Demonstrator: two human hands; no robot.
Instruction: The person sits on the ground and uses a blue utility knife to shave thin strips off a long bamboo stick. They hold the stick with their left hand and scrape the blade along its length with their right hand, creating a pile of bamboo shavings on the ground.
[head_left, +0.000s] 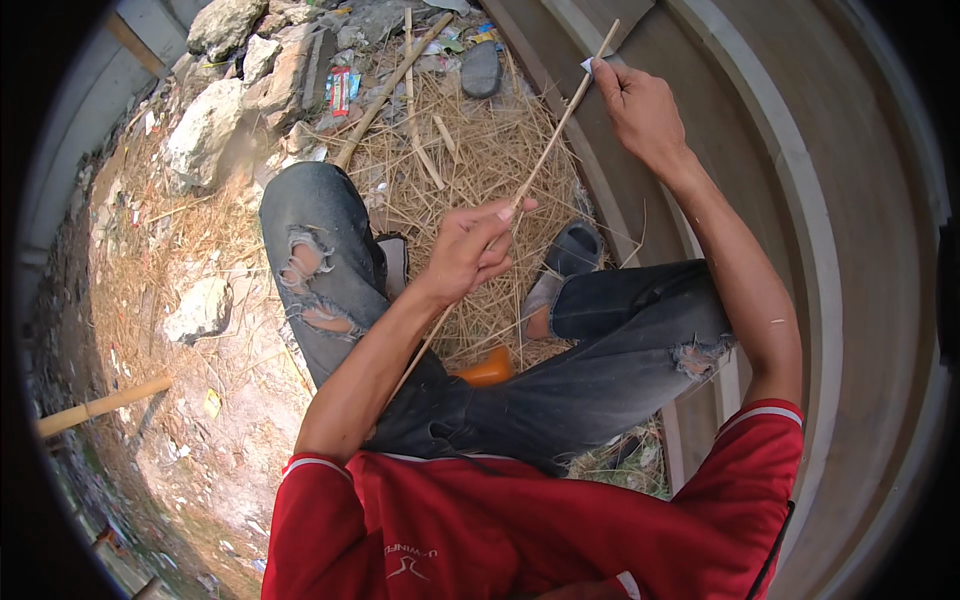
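Observed at the left hand [468, 250]: fingers curled and thumb pressed down, closed on a thin stick [551, 141] partway along its length. Observed at the right hand [640, 108], farther up and to the right: thumb and forefinger pinched together on a small white piece [587, 65], set against the thin stick near its upper end. Impossible to tell the material of the white piece, being mostly covered by the fingers. Position of the thin stick: slantwise, from just beyond the right hand, through the left hand, then down along the left forearm [365, 365]. Beneath the left hand, loose straw [500, 165] spread over the ground. Just below the left hand, between the legs, an orange object [487, 368] of unclear kind, partly hidden by dark jeans [620, 400], torn at both knees. Right of the left hand, a grey sandal [575, 247] on a foot. Behind the right hand and off to its right, a brownish-grey ribbed sheet [740, 130]. Left of the right hand, a dark oval stone [481, 70]; farther left, wooden lengths [394, 92], a red wrapper [340, 92] and a large pale rock [205, 130]. Well left of the left hand and lower, a bamboo pole [105, 406]. Nearest the body, below both hands, a red shirt [480, 520].
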